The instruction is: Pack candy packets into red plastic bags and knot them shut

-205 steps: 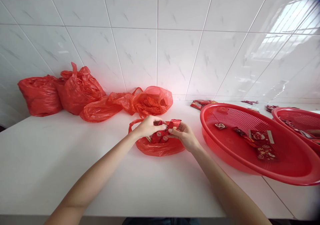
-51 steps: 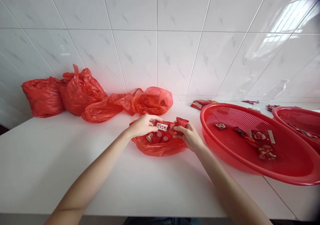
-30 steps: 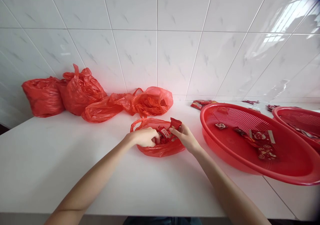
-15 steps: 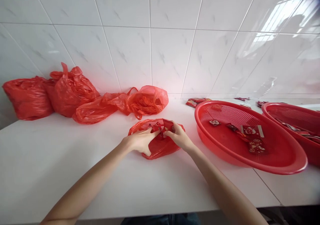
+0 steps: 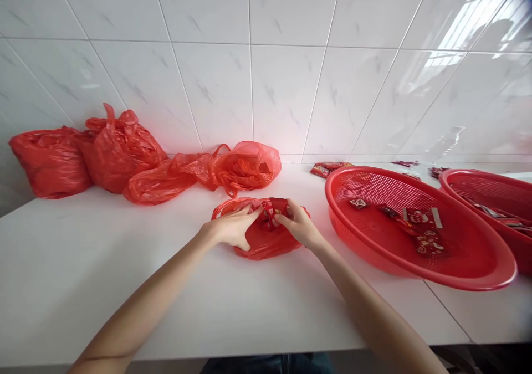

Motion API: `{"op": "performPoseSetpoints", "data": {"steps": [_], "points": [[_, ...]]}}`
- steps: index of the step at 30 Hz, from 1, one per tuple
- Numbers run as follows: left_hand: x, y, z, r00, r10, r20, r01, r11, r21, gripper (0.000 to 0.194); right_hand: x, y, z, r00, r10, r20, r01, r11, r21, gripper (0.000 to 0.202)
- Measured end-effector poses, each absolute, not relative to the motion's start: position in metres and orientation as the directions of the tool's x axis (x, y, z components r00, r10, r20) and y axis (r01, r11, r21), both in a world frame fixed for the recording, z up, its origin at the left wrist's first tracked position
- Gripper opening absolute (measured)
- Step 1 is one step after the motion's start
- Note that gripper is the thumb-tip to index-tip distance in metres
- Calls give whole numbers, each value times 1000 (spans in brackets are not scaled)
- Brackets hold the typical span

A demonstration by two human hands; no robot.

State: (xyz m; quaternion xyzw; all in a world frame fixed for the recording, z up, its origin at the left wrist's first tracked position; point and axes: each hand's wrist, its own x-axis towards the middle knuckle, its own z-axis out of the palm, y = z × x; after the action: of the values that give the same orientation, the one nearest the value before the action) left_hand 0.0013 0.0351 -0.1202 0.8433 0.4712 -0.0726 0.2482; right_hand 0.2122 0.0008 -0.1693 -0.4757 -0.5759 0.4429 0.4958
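Note:
A red plastic bag [image 5: 270, 246] lies open on the white counter, straight ahead. Inside its mouth are dark red printed packets [image 5: 272, 210]. My left hand [image 5: 235, 227] reaches into the bag's left side, thumb and fingers spread, its fingertips at the packets. On the other side, my right hand [image 5: 300, 223] pinches a dark red packet at the bag's right rim between thumb and fingers.
A large red basket [image 5: 353, 235] with a few packets stands on the right, a second red basket [image 5: 507, 219] beyond it. Packets [image 5: 328, 168] lie by the wall. Filled red bags [image 5: 52, 163] and crumpled ones [image 5: 249, 169] line the back left.
The dark red packet at my right hand has risen slightly and shows more of its face. My left hand has shifted slightly left and up.

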Motion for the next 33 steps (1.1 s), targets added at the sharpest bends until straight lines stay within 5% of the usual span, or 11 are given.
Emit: {"op": "performPoseSetpoints", "data": {"steps": [5,11,16,18,24,33], "points": [[-7,40,-119,533,782,-324,838,-436,328,112,212,0,-170,-89,983,160,203,175,-963,21],[-16,46,-118,517,803,-298,848,-433,304,84,213,0,-174,-45,982,184,306,189,-933,24],[-13,45,-114,542,807,-233,820,-448,356,94,213,2,-177,-79,974,214,365,228,-903,22],[-10,43,-111,581,797,-165,777,-484,402,88,213,2,-178,-87,976,197,342,215,-915,26],[1,39,-106,624,781,-33,625,-473,620,28,210,1,-176,-164,971,173,241,210,-948,31],[3,46,-107,722,691,33,317,-373,872,26,209,-7,-157,-250,958,140,-27,137,-990,34]]}}
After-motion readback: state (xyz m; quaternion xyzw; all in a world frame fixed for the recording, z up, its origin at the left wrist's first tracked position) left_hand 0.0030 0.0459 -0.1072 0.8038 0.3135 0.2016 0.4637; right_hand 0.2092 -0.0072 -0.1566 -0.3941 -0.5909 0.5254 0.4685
